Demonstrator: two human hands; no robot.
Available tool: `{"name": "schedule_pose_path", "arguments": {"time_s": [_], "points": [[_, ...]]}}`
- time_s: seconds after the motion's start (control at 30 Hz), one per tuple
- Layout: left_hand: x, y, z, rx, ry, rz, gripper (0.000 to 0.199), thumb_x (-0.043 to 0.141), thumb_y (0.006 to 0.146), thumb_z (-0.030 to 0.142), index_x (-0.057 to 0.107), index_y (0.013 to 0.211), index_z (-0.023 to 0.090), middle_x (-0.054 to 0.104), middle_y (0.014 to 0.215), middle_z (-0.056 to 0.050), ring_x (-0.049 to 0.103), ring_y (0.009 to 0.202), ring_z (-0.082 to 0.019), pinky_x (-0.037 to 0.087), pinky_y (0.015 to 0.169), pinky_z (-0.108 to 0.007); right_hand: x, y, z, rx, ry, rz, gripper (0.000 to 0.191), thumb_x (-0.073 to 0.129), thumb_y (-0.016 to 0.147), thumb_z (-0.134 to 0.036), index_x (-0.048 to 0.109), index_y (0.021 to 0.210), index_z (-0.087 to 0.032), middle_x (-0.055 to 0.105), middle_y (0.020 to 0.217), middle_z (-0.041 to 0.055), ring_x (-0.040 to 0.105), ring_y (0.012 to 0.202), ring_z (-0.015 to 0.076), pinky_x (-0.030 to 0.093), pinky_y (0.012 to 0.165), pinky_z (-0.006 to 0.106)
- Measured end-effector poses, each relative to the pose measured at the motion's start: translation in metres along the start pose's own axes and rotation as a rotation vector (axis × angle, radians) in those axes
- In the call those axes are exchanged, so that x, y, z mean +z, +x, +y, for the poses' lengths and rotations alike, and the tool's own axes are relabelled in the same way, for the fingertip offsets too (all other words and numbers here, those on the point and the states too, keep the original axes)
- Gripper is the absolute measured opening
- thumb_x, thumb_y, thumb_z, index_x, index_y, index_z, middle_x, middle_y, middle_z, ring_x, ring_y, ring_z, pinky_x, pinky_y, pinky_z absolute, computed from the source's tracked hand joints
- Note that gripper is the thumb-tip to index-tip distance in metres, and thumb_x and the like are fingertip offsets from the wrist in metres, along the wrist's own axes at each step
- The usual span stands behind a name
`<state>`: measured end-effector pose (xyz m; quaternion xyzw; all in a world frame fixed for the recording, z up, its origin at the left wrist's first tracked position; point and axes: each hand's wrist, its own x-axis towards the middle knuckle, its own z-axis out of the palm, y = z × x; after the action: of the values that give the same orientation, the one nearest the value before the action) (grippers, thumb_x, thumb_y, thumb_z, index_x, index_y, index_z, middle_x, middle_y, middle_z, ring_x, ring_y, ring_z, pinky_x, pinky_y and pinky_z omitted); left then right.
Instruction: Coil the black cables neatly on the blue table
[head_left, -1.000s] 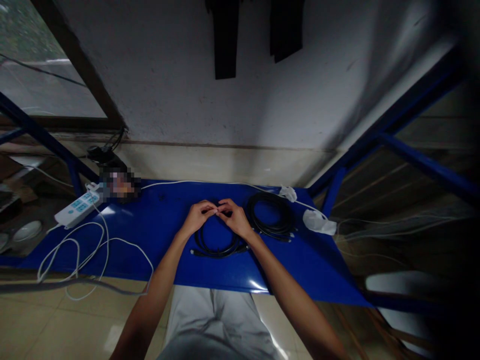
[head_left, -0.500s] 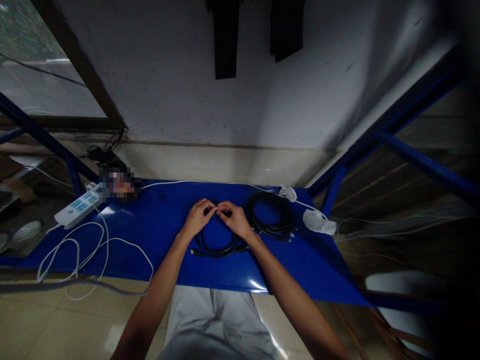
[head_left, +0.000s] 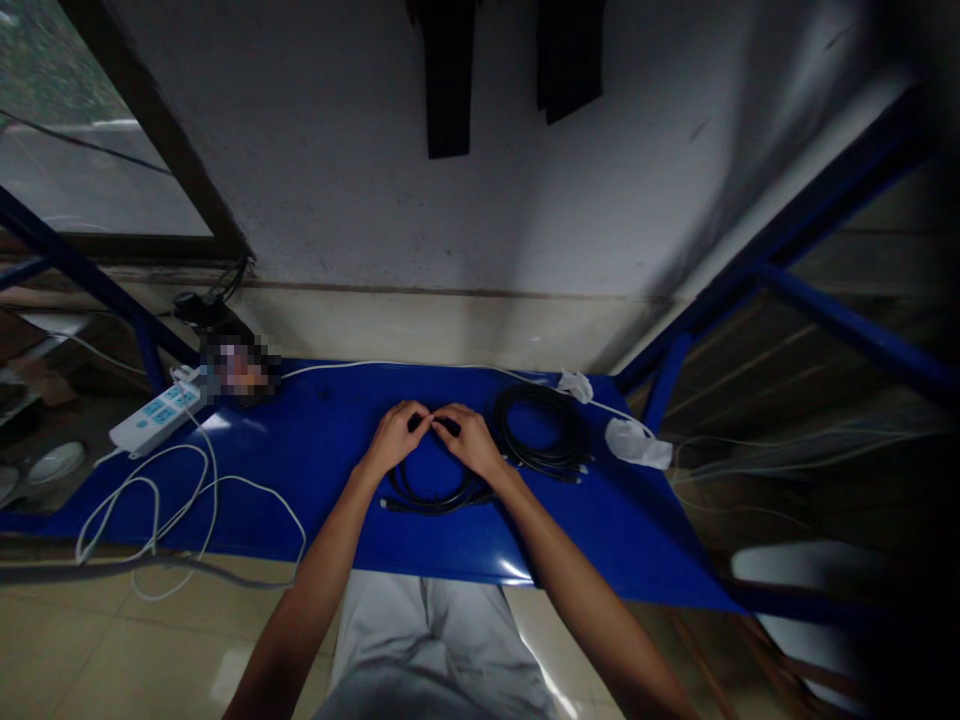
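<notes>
My left hand [head_left: 397,436] and my right hand [head_left: 466,438] meet fingertip to fingertip at the far side of a coiled black cable [head_left: 435,505] on the blue table [head_left: 322,420]. Both are closed in a pinch; anything between the fingertips is too small and dark to make out. The near part of the coil shows below my hands, with one pale-tipped end at its left. To the right of my right hand lies a second, thicker coil of black cable [head_left: 540,460].
A white power strip [head_left: 154,420] with a looped white cord [head_left: 214,500] is at the left, beside a blurred-out object [head_left: 240,370]. Crumpled white plastic pieces [head_left: 637,444] lie at the right. Blue frame bars [head_left: 667,375] rise at both sides.
My hands stay over the coil with their fingertips together. Only a very slight shift of the fingers shows.
</notes>
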<state>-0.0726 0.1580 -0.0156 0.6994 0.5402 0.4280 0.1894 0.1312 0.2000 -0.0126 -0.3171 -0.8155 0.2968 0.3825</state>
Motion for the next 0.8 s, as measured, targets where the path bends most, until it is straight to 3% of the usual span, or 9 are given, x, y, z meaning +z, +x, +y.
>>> {"name": "schedule_pose_path", "arguments": {"time_s": [0.53,0.8], "points": [[-0.007,0.001,0.002,-0.015,-0.056,-0.043,0.013,0.069,0.101,0.03,0.078,0.096,0.023,0.082,0.096,-0.004,0.075,0.09,-0.022,0.056,0.09,-0.034,0.002,-0.003,0.005,-0.052,-0.157,-0.026,0.017,0.068,0.106,-0.025,0.083,0.113,-0.023,0.078,0.118,0.0111,0.072,0.112,0.0284,0.056,0.1,0.046],[-0.014,-0.002,0.01,0.038,-0.057,-0.089,0.012,0.076,0.095,0.025,0.079,0.107,0.023,0.081,0.103,-0.008,0.076,0.098,-0.025,0.057,0.093,-0.037,0.0,-0.003,0.006,-0.069,-0.214,-0.049,0.016,0.068,0.107,-0.026,0.084,0.111,-0.023,0.078,0.116,0.0107,0.071,0.109,0.0274,0.053,0.097,0.045]]}}
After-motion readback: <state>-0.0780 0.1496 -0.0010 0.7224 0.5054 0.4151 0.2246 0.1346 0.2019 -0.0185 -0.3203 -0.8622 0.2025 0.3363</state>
